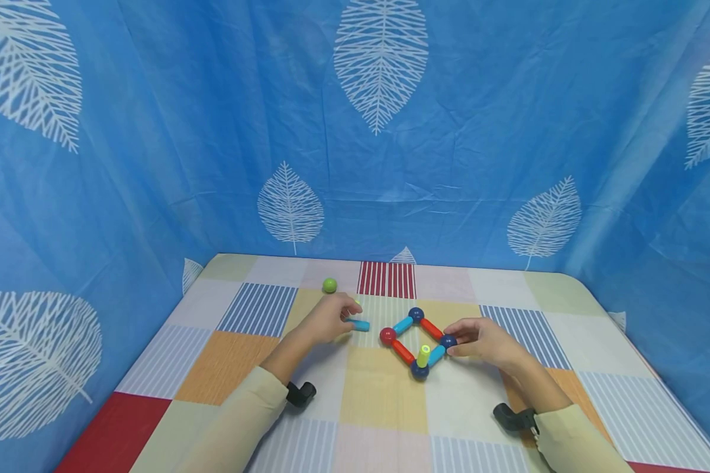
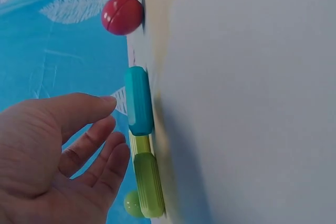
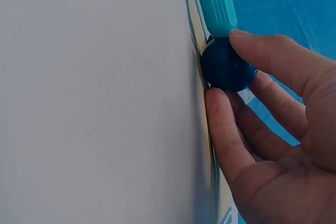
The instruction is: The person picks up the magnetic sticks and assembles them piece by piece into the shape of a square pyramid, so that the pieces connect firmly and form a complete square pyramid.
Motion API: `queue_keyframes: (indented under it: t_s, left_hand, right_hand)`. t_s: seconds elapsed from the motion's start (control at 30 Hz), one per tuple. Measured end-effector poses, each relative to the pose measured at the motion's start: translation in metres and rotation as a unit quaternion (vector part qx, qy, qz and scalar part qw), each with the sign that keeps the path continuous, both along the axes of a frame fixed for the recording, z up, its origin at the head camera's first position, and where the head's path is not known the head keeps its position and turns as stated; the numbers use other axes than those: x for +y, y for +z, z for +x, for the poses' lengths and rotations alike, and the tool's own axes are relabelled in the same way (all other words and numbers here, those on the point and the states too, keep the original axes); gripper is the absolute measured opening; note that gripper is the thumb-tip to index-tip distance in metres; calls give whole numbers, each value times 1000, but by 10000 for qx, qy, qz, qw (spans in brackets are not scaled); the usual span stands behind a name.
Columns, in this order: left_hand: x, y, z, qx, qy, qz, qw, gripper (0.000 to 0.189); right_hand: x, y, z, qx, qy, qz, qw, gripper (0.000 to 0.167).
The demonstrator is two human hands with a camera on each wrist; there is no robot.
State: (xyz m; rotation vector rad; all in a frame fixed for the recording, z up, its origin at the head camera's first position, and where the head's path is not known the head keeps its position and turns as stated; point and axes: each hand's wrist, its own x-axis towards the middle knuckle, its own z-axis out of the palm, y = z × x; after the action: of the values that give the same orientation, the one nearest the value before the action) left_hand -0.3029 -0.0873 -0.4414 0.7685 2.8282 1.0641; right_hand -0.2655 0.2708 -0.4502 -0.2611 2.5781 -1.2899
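On the table lies a four-sided figure of rods and balls: a red ball (image 1: 388,336) at its left corner, dark blue balls at the others. Its sides are two red rods (image 1: 403,352) and two light blue rods (image 1: 403,325). A yellow-green rod (image 1: 423,356) stands up from the front dark blue ball (image 1: 419,372). My right hand (image 1: 488,343) pinches the right-corner dark blue ball (image 3: 226,66) between thumb and fingers. Beside a loose light blue rod (image 2: 139,100), my left hand (image 1: 327,320) has its thumb and fingers spread, apart from the rod in the left wrist view.
Past the loose blue rod lie green rods (image 2: 148,184), mostly hidden behind the left hand in the head view. A green ball (image 1: 329,285) sits farther back. The patchwork-covered table (image 1: 384,401) meets a blue leaf-print curtain (image 1: 438,177) at the back and sides.
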Motion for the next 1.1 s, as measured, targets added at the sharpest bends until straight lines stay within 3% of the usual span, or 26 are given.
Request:
queue_keyframes:
  t_s: [0.3, 0.47, 1.1]
  left_hand:
    - [5, -2, -2, -169, -28, -410, 9990, 29]
    - [11, -2, -3, -90, -69, -667, 9977, 29]
    - [22, -3, -8, -188, -132, -996, 9948, 25]
  right_hand:
    - [1, -1, -1, -67, 1, -128, 9999, 39]
    - [2, -2, -1, -66, 23, -236, 9997, 39]
    - [2, 0, -1, -92, 18, -290, 9995, 42]
